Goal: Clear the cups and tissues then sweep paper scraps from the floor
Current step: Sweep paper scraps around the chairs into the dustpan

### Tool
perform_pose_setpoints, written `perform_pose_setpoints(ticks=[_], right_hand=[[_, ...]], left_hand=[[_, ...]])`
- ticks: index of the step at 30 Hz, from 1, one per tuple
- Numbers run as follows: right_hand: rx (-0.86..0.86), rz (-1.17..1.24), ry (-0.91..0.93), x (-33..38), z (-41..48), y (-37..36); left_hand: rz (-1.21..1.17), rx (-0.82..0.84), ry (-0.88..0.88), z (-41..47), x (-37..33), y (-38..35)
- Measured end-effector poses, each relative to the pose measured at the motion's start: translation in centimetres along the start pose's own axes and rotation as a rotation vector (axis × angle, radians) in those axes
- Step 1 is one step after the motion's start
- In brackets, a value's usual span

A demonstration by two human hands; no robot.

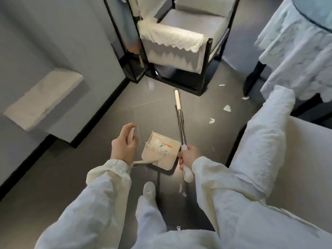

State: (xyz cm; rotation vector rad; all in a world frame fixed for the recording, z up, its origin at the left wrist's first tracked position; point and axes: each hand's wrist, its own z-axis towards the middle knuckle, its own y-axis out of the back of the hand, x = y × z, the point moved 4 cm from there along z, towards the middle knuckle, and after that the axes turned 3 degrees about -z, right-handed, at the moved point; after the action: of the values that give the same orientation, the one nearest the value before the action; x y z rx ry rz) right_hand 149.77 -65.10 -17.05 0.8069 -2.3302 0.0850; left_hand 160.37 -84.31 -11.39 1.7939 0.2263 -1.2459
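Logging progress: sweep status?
Left hand holds dustpan; right hand grips broom. Some scraps in pan, loose scraps on floor ahead-right. Chair frame close by.

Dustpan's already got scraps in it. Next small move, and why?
Probably swing the broom right to the nearest paper scrap and draw it toward the dustpan: several scraps lie unswept further right, and the right hand grips the broom.

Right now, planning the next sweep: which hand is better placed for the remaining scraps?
Right. The right hand grips the broom, and the paper scraps lie to that side; the left hand holds the dustpan.
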Motion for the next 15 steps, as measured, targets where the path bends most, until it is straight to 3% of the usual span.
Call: perform_pose_setpoints(ticks=[4,15], right_hand=[[-0.119,0.202,-0.054,3.9,3.3,-0.1],[-0.396,0.318,-0.097,11.3,10.3,9.3]], left_hand=[[0.025,0.175,-0.121,10.1,-2.1,-2.5],[0.087,0.425,-0.340,26.0,-10.8,-13.8]])
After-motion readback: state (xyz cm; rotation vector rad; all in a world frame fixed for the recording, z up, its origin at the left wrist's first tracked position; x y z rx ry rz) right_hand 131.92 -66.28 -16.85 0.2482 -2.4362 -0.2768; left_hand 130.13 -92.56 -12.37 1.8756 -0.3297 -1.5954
